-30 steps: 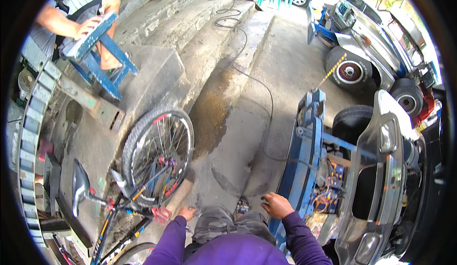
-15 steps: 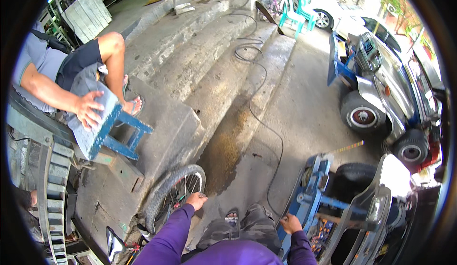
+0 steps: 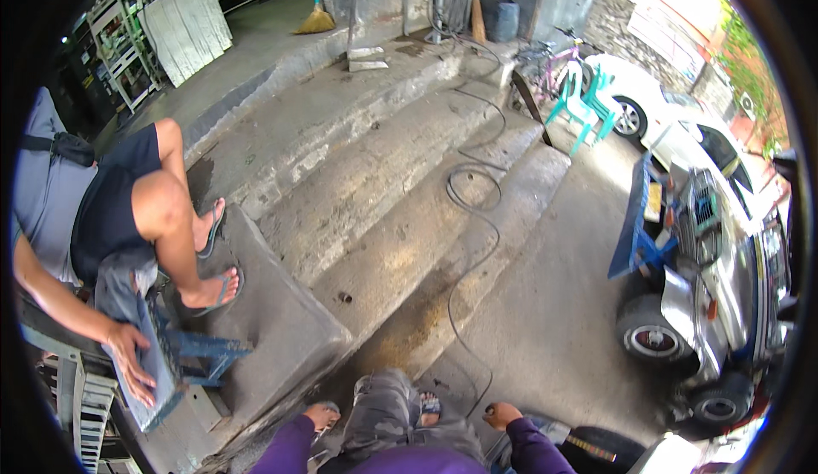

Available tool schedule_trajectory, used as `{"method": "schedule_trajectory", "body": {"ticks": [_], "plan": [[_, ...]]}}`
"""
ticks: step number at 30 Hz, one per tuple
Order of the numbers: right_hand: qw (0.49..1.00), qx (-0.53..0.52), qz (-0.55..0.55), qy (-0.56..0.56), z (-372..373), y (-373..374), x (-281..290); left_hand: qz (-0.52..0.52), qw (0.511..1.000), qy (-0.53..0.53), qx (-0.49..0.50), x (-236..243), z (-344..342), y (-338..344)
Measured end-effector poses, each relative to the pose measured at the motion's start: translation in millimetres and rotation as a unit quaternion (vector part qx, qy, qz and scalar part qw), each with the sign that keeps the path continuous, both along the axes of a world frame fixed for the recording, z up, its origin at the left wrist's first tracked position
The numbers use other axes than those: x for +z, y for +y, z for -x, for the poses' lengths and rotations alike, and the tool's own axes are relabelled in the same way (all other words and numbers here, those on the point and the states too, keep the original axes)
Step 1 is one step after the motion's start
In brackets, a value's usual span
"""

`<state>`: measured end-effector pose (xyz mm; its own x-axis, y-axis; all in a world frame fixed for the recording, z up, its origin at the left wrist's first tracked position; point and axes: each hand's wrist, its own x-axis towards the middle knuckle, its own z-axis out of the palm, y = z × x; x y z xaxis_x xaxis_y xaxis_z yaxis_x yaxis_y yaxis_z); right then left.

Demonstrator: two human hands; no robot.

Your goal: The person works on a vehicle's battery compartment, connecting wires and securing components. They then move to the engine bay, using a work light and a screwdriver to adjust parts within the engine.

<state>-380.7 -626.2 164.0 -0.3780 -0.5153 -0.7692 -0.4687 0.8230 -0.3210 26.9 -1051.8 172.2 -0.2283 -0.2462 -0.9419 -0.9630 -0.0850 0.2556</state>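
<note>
My left hand (image 3: pixel 322 415) is low in the view, left of my camouflage trousers, with its fingers curled closed. Something small and greyish shows at its fingertips, too little to name. To the right of my legs, my right hand (image 3: pixel 504 417) is closed too, with a small dark spot at the curled fingers. A thin dark hose (image 3: pixel 452 308) winds down the concrete steps (image 3: pixel 375 252) and runs close by that hand. Whether the hand grips it I cannot tell.
At left a seated person rests a hand (image 3: pixel 129 363) on a worn blue stool (image 3: pixel 204 350). Green plastic chairs (image 3: pixel 575 109), a bicycle (image 3: pixel 558 69) and a white car (image 3: pixel 673 125) stand beyond the steps. A silver vehicle (image 3: pixel 682 295) is on the right, a tyre (image 3: pixel 601 447) lower right.
I have moved forward toward the steps, and the bicycle wheel at lower left has left the view. My hands have come lower in the view. The seated person's hand remains on the stool.
</note>
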Motion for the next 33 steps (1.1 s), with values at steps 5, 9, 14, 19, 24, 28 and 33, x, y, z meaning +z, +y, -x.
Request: {"method": "schedule_trajectory", "body": {"ticks": [5,9,14,19,24,28,33], "plan": [[0.995,0.040,0.050,0.076,249.1,-231.8,11.8,-0.079,0.964,0.118,0.227,5.0,134.5,-81.5],[0.969,-0.084,0.164,0.167,373.4,-399.2,28.3,-0.060,0.936,0.123,0.326,-19.8,261.2,-158.4],[0.990,0.132,0.049,-0.012,431.7,-535.6,79.0,-0.025,0.989,-0.029,0.146,3.0,384.5,-288.0],[0.999,0.019,0.035,-0.037,509.4,-603.5,115.4,0.120,0.976,0.072,0.167,66.9,485.5,-441.5],[0.879,-0.432,0.196,0.050,618.7,-656.3,129.0,0.206,0.959,0.098,0.166,121.1,568.8,-597.2],[0.916,-0.387,0.101,-0.028,718.9,-746.9,178.7,0.188,0.947,0.065,0.251,203.6,576.2,-680.6],[0.900,0.423,-0.060,0.087,824.7,-969.5,259.9,0.189,0.919,0.031,0.346,310.4,547.3,-722.7]]}}
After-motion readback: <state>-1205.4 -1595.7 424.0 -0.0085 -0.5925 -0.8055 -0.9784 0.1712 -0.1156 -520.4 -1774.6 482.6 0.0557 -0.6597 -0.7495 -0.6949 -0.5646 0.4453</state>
